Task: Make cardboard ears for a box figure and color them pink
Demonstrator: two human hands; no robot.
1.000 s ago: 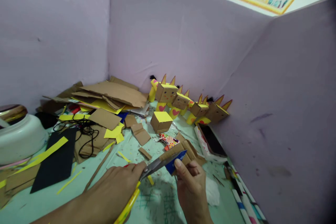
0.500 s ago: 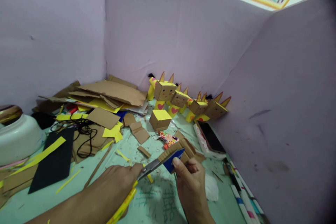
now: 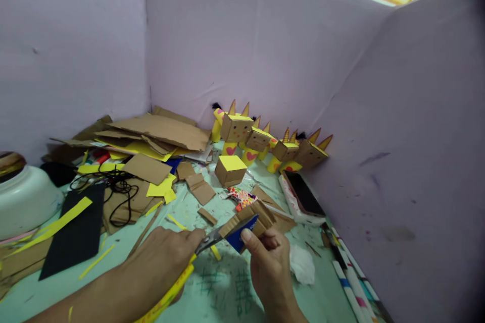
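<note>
My left hand (image 3: 168,250) is closed around a pair of scissors (image 3: 212,240) with grey blades and a long yellow handle. In my right hand (image 3: 267,260) is a piece of cardboard (image 3: 242,234) with a blue printed face, pinched between thumb and fingers. The blades lie across this cardboard, just left of my right thumb. Beyond it are a small patterned scrap (image 3: 242,197) and a flat cardboard piece (image 3: 273,207). A cardboard box with a yellow top (image 3: 231,171) stands farther back.
Several cardboard figures with yellow horns (image 3: 261,136) line the back wall. Left are stacked cardboard (image 3: 162,131), tangled black cord (image 3: 121,189), black sheet (image 3: 76,232) and a white pot (image 3: 28,204). Right are a phone (image 3: 303,194) on a box and crumpled white plastic (image 3: 302,265).
My hands, the scissors and the blue-faced cardboard have shifted slightly left. The blades now sit farther along the cardboard. The whole view has moved a little.
</note>
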